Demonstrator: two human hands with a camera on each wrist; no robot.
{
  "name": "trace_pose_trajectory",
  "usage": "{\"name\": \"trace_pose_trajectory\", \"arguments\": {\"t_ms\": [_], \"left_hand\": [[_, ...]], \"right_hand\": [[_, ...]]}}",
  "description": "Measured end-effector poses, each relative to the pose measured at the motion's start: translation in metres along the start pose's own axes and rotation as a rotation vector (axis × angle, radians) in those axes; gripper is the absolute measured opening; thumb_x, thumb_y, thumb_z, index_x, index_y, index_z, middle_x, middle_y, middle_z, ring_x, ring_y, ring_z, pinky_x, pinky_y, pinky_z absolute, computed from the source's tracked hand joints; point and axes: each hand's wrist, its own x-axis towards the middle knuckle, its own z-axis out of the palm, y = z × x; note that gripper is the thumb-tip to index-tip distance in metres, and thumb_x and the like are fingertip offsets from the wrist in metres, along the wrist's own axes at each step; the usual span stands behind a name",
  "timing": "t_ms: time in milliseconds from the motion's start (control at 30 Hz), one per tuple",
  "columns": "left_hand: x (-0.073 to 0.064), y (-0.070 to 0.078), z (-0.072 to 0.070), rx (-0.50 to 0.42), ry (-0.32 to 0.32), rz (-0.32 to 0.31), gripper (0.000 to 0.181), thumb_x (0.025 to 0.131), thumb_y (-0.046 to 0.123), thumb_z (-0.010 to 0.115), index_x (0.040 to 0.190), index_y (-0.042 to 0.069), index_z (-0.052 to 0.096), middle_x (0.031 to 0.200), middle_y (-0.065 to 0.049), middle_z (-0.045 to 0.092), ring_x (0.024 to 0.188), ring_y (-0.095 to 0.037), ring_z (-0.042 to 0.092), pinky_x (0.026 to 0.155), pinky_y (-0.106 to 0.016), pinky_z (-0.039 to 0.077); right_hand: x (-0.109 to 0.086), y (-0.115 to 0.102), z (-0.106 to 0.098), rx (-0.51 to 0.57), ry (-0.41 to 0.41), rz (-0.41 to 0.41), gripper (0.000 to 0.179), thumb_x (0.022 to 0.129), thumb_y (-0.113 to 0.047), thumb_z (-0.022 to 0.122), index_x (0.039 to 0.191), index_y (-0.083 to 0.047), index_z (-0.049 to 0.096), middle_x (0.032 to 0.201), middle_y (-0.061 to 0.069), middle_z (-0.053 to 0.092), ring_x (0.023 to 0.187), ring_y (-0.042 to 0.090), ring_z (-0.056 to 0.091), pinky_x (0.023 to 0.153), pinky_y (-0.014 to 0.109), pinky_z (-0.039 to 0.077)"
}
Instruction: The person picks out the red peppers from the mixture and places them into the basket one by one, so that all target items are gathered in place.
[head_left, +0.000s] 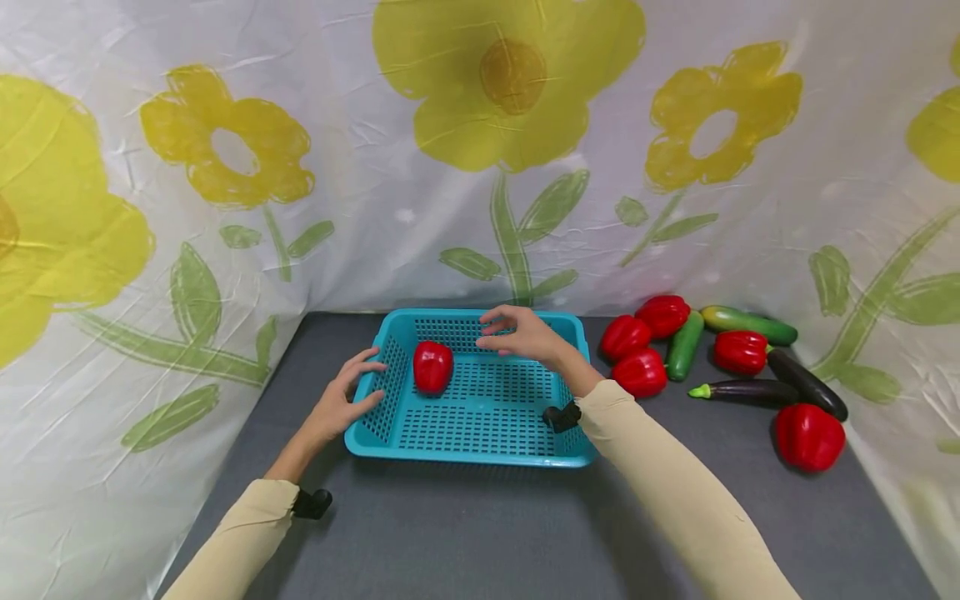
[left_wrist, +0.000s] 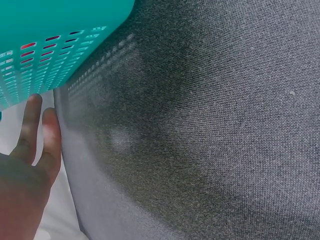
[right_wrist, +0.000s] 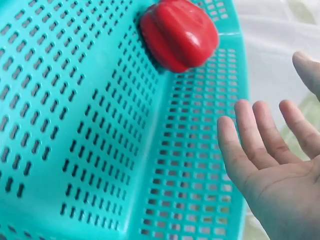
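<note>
A turquoise plastic basket (head_left: 480,456) with slotted walls stands on the dark cloth. One red bell pepper (head_left: 432,367) lies inside it, toward the left; the right wrist view shows this pepper (right_wrist: 180,35) against the wall. At the basket's left rim is my left hand (head_left: 341,406), fingers spread and thumb near the edge; in the left wrist view two fingers (left_wrist: 51,135) reach up beside the slotted wall. Over the back right part of the basket my right hand (head_left: 525,335) hovers with loosely bent fingers, and its palm (right_wrist: 285,190) holds nothing.
Right of the basket lie several red bell peppers (head_left: 638,372), two green cucumbers (head_left: 684,346) and two dark eggplants (head_left: 753,392). Another red pepper (head_left: 809,437) sits nearer the right edge. Behind everything hangs a white curtain (head_left: 345,208) printed with yellow flowers.
</note>
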Motion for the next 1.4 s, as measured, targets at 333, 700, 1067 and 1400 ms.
{"name": "trace_pose_trajectory", "arguments": {"t_ms": [333, 700, 1067, 1400], "left_hand": [[-0.004, -0.002, -0.001, -0.012, 0.017, -0.027, 0.04, 0.096, -0.003, 0.065, 0.134, -0.008, 0.054, 0.16, -0.018, 0.028, 0.137, -0.041, 0.038, 0.099, -0.026, 0.042], [0.0, -0.002, -0.002, -0.004, 0.006, -0.028, 0.041, 0.097, -0.003, 0.065, 0.136, -0.007, 0.053, 0.161, -0.018, 0.027, 0.138, -0.041, 0.036, 0.101, -0.031, 0.043], [0.001, -0.003, 0.001, 0.005, 0.011, -0.045, 0.04, 0.097, -0.001, 0.066, 0.135, -0.005, 0.055, 0.161, -0.016, 0.028, 0.14, -0.039, 0.033, 0.103, -0.032, 0.041], [0.0, -0.005, 0.001, -0.022, 0.006, -0.041, 0.041, 0.097, -0.002, 0.065, 0.135, -0.008, 0.054, 0.161, -0.017, 0.027, 0.14, -0.041, 0.033, 0.099, -0.019, 0.038]], "right_hand": [[-0.035, -0.012, -0.02, 0.025, 0.022, -0.112, 0.036, 0.099, -0.01, 0.068, 0.133, -0.001, 0.059, 0.127, 0.017, 0.061, 0.109, 0.031, 0.066, 0.096, 0.048, 0.05], [-0.073, -0.014, -0.05, -0.011, 0.07, -0.165, 0.031, 0.1, -0.011, 0.066, 0.13, -0.004, 0.061, 0.126, 0.013, 0.064, 0.11, 0.031, 0.066, 0.095, 0.053, 0.05], [-0.127, 0.008, -0.088, -0.023, 0.188, -0.233, 0.032, 0.099, -0.005, 0.066, 0.129, 0.005, 0.059, 0.126, 0.024, 0.062, 0.108, 0.037, 0.066, 0.091, 0.045, 0.053], [-0.181, 0.029, -0.13, -0.072, 0.299, -0.212, 0.034, 0.099, -0.002, 0.064, 0.13, 0.009, 0.056, 0.119, 0.019, 0.065, 0.101, 0.022, 0.069, 0.084, 0.032, 0.056]]}}
